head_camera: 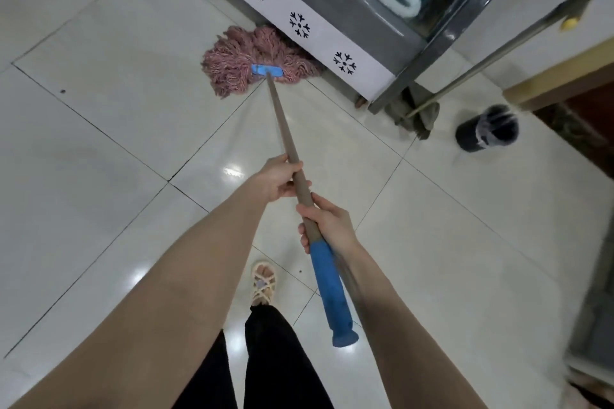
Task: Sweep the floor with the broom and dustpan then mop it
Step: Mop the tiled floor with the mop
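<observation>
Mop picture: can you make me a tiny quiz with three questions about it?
1. True or false: both hands hold the mop handle.
2. Which hand is nearer the pink mop head? A: left hand. B: right hand.
3. Fill in: the cover on the handle's end is coloured ___.
Key: 1 true. 2 A. 3 blue.
</observation>
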Motion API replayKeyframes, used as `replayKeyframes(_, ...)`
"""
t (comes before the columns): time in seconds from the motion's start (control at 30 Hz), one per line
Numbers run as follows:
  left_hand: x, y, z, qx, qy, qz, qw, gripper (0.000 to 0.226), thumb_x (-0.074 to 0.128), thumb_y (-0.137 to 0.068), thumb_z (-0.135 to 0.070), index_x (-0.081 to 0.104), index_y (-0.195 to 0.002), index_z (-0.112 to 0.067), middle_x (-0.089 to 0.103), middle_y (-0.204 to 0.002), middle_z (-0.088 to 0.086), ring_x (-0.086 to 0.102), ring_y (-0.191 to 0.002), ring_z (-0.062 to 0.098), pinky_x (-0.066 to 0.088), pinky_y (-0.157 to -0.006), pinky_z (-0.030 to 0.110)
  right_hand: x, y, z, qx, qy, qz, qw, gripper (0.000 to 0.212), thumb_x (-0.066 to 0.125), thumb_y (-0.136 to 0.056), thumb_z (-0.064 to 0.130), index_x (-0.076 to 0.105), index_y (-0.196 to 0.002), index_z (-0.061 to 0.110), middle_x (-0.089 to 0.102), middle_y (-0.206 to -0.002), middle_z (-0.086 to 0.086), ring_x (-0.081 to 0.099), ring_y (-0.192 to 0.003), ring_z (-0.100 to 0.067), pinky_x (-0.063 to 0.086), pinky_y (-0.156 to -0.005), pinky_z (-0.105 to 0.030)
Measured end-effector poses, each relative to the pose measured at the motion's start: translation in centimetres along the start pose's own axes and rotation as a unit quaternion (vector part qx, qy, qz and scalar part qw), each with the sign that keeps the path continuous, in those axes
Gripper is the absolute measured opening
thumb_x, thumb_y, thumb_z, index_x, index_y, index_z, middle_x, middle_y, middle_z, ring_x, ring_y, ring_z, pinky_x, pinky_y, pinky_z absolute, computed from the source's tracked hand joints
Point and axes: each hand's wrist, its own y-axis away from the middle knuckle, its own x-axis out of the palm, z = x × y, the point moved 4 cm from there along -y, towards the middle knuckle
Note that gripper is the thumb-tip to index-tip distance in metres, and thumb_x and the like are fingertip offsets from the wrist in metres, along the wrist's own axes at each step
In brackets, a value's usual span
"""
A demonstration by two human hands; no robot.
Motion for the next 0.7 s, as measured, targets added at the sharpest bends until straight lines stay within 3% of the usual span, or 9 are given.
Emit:
replayKeyframes(0.17,-1.8,1.6,1.0,-0.003,0.012,-0.015,1.0,0.02,0.046,-0.1,-0.01,0.046,-0.12,-0.011,0.054,-0.089,0.008,0.064,-0.07,0.021,0.055,-0.056,0.034,1.3,1.3,-1.0,0.008,-0.003,0.014,1.0,0.046,0.065,-0.086,0.004,0.058,-0.128,0.021,0.048,-0.065,-0.012,0.046,-0.038,-0.016,0.04,-0.037,-0.021)
replayKeyframes(0.27,-4.3,3.1,2.5,-0.002,0.021,-0.023,1.0,0.025,0.046,-0.1,-0.01,0.046,-0.125,-0.009,0.055,-0.091,0.009,0.065,-0.071,0.022,0.054,-0.057,0.035,3.0,2.5,-2.7,0.017,0.021,0.024,0.999,0.047,0.065,-0.086,0.004,0.057,-0.129,0.021,0.047,-0.064,-0.011,0.045,-0.039,-0.016,0.04,-0.038,-0.021)
replayKeyframes(0.47,-12.4,7.6,6.5,0.017,0.049,-0.049,0.997,0.033,0.046,-0.1,-0.009,0.043,-0.131,0.002,0.054,-0.091,0.012,0.065,-0.071,0.023,0.055,-0.045,0.029,9.1,5.5,-8.2,0.02,0.056,0.051,0.997,0.045,0.066,-0.085,0.001,0.06,-0.128,0.014,0.046,-0.059,-0.009,0.046,-0.039,-0.015,0.042,-0.038,-0.021)
replayKeyframes(0.7,-23.2,15.8,13.5,0.022,0.094,-0.096,0.991,0.015,0.042,-0.1,-0.008,0.047,-0.113,0.0,0.052,-0.087,0.012,0.063,-0.07,0.023,0.057,-0.046,0.03,17.1,10.5,-17.2,0.036,0.112,0.097,0.988,0.04,0.068,-0.082,0.0,0.064,-0.121,0.011,0.047,-0.064,-0.007,0.048,-0.045,-0.017,0.042,-0.039,-0.021)
